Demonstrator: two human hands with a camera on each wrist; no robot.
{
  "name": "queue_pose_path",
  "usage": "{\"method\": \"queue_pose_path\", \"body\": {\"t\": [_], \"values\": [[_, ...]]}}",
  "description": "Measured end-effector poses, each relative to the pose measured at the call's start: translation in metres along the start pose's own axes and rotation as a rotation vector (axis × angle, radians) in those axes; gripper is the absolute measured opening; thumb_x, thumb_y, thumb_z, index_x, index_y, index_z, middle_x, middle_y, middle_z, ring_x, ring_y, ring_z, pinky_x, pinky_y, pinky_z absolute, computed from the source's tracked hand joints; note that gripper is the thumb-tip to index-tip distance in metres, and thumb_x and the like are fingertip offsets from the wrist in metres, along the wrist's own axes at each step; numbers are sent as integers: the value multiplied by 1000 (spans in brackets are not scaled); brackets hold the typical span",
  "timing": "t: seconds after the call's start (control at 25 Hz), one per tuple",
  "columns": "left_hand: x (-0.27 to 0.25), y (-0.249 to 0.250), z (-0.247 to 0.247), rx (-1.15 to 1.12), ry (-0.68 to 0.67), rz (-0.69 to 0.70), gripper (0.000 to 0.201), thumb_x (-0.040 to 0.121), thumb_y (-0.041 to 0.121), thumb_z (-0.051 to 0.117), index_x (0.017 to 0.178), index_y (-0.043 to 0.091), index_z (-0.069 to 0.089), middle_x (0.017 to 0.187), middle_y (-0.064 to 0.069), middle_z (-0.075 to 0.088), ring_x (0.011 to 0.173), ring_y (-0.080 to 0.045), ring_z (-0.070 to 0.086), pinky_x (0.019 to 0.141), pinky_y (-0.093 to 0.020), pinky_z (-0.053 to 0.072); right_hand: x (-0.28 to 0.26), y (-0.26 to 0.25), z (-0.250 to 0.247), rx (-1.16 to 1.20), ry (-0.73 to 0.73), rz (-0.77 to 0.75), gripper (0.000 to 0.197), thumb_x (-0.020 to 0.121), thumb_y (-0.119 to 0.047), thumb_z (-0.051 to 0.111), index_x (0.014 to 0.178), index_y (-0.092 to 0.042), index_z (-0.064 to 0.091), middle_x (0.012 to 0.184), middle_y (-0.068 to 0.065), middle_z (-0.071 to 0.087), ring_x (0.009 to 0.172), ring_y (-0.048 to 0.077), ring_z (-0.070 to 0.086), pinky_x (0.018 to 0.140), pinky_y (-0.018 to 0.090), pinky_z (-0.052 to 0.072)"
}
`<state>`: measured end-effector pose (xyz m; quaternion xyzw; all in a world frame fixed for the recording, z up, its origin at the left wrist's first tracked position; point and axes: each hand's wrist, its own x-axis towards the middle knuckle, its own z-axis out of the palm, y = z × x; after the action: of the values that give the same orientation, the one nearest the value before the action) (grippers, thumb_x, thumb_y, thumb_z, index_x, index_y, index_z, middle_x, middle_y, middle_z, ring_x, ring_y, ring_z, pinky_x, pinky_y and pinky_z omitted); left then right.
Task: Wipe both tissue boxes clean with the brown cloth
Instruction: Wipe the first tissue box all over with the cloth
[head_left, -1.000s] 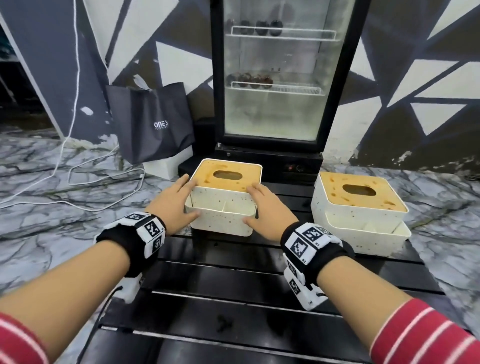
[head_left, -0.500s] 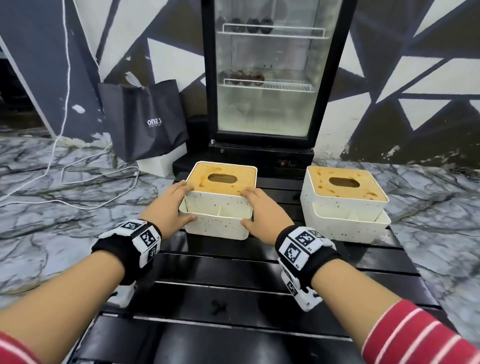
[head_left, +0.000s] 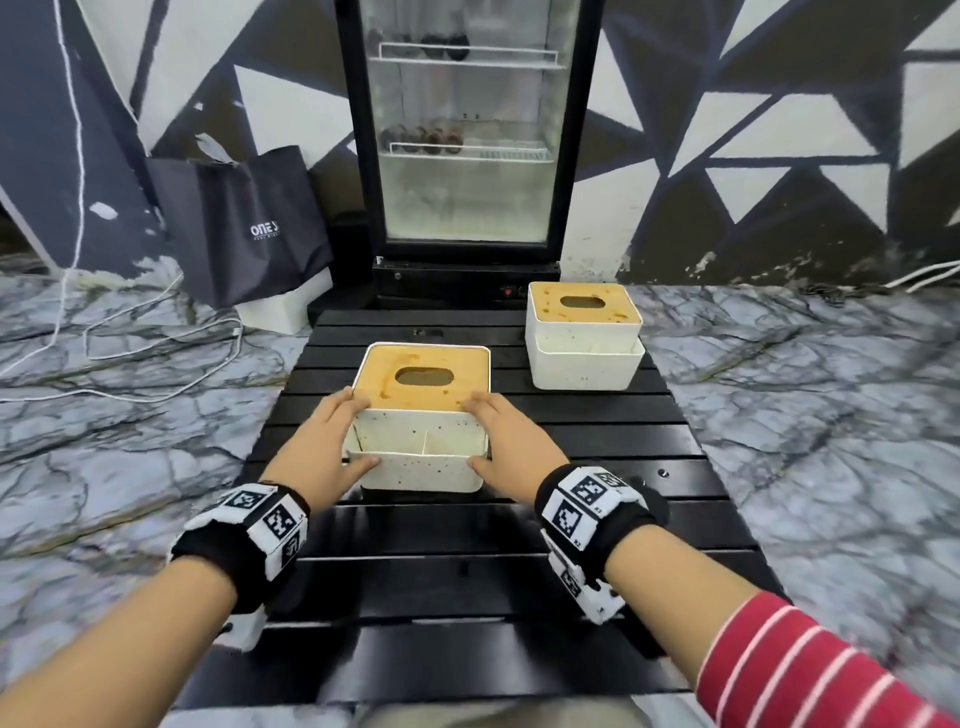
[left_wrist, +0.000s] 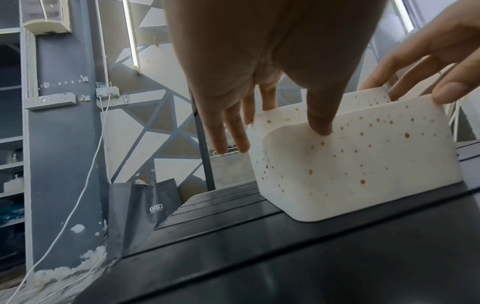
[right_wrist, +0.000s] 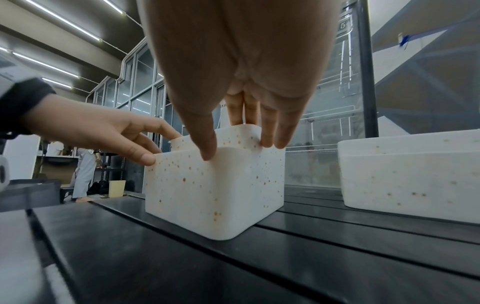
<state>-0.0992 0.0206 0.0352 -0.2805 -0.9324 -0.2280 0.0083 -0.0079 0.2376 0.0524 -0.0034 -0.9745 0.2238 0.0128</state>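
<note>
- Broadly, the black slatted table (head_left: 467, 571) carries the far tissue box (head_left: 582, 358) at its far right corner, the near tissue box (head_left: 421, 457) around mid-table
- Hard speckled plastic, likely light and slick; best clamped at opposite side walls
- Left hand (head_left: 322, 452) and right hand (head_left: 514, 447) press those walls, fingers straight, thumbs on its front
- Brown cloth: not in view

Head camera looks down; low wrist cameras, seemingly close, share the nearer tissue box (head_left: 420, 470)
</note>
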Motion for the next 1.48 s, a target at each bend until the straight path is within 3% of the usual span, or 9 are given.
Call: {"method": "queue_pose_path", "body": {"t": [0.16,0.24,0.56,0.68,0.96,1.08,1.16,1.28,1.48], "values": [[-45,25,6,55,-12,36,70,79,34,71,139,16,39,146,-1,32,131,-19,39,111,-35,33,-52,9,-3,39,1,-8,62,83,-17,61,138,-19,32,149,-5,24,127,17,40,104,30,36],[-61,35,6,79,-25,42,70,79,38,71,138,19,41,144,2,33,129,-17,40,108,-37,38,-76,12,-2,40,15,-17,62,82,-19,62,137,-21,34,147,-6,26,127,16,40,105,34,36],[-104,64,14,45,-30,102,68,76,37,74,136,19,45,141,2,38,128,-18,43,105,-34,40,-140,19,-2,47,54,-29,63,83,-24,63,138,-23,33,148,-7,25,131,13,35,105,29,34],[-113,71,16,44,-24,114,68,76,37,74,135,19,45,141,3,39,127,-15,44,103,-32,42,-153,21,-4,29,57,-28,63,83,-27,63,139,-25,32,148,-10,24,129,9,36,99,20,32],[-117,83,11,129,-74,102,69,78,42,70,136,18,42,140,2,35,126,-16,43,102,-30,42,-158,22,-3,56,65,-43,65,84,-25,62,140,-25,30,150,-10,20,134,10,31,103,19,27],[-111,96,6,234,-63,78,70,77,61,58,131,18,45,140,0,37,125,-18,43,102,-33,40,-160,35,-8,113,143,-16,65,84,-26,62,141,-26,29,151,-9,19,136,8,26,106,20,24],[-103,109,7,271,-31,100,85,71,77,37,133,19,44,143,-3,36,130,-21,39,106,-37,35,-161,51,-11,125,179,42,63,84,-27,61,140,-26,31,149,-7,24,136,11,26,109,23,23],[-88,132,20,300,-56,187,94,65,78,13,141,27,33,144,0,38,133,-19,35,110,-36,29,-164,72,-7,63,83,105,59,85,-27,59,138,-25,34,145,-3,33,134,15,29,110,26,25],[-62,165,47,347,-182,186,88,68,80,11,145,38,18,134,5,44,126,-19,39,107,-36,26,-168,86,5,29,-62,192,60,84,-31,59,138,-28,33,144,-3,33,134,19,28,108,41,31]]}}
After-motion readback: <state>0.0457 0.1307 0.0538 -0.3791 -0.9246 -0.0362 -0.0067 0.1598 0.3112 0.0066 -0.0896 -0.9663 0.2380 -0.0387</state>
